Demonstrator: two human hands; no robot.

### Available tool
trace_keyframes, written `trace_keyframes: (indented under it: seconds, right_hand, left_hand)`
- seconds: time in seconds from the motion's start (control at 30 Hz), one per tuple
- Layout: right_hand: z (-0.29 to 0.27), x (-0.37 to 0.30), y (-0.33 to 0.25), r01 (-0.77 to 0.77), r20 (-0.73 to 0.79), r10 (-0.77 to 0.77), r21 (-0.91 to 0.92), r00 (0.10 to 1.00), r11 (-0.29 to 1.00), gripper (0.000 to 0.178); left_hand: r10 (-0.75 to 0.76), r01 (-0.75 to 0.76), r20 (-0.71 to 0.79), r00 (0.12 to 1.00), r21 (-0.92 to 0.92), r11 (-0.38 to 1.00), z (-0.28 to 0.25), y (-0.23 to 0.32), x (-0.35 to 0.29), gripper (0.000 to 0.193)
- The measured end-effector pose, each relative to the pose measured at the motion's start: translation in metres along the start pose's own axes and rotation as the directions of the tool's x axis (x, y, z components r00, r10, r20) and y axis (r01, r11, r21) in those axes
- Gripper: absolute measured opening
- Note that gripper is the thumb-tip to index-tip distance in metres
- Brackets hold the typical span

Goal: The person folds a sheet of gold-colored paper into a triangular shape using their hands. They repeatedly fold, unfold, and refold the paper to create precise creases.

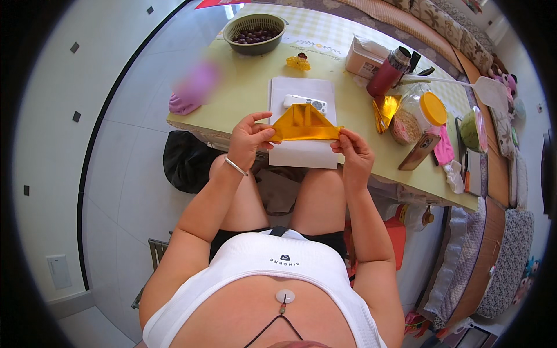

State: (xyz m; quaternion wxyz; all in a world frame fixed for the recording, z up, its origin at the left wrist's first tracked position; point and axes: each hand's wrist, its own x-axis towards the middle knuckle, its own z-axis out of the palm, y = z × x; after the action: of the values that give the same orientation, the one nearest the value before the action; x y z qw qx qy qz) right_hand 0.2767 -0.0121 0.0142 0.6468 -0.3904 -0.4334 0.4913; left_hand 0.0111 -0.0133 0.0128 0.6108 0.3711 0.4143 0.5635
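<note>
A folded sheet of shiny gold paper (306,123) is stretched between my hands above the table's near edge. Its outline is wide at the bottom and narrows to a flat top. My left hand (250,134) pinches its left corner between thumb and fingers. At the opposite corner, my right hand (353,149) has the paper between thumb and fingertips. Beneath it lie white sheets (296,155), which jut past the table edge. A white remote control (316,103) rests on these sheets, partly hidden behind the gold paper.
A green colander (253,49) of dark round fruit stands far left, near a small yellow folded piece (298,62). On the right are more gold paper (386,110), a maroon flask (390,72), a yellow-lidded jar (419,117) and an upright phone (419,152). A purple cloth (185,103) hangs over the left edge.
</note>
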Motion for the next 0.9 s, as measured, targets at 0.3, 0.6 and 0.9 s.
trace_keyframes:
  seconds: [0.3, 0.6, 0.9]
  right_hand:
    - [-0.001, -0.001, -0.004, -0.233, 0.058, 0.233, -0.01, 0.971, 0.972, 0.018]
    - [-0.002, -0.002, 0.009, -0.163, 0.121, 0.183, -0.164, 0.975, 0.973, 0.01]
    - [-0.011, -0.004, 0.022, -0.105, 0.13, 0.127, -0.167, 0.983, 0.98, 0.009]
  left_hand:
    - [0.198, -0.198, 0.01, 0.98, 0.035, 0.98, -0.005, -0.002, -0.004, 0.039]
    - [0.23, -0.23, 0.009, 0.973, -0.03, 0.973, -0.012, 0.0, -0.005, 0.03]
    - [0.286, -0.285, -0.055, 0.957, 0.015, 0.958, -0.01, -0.004, -0.006, 0.021]
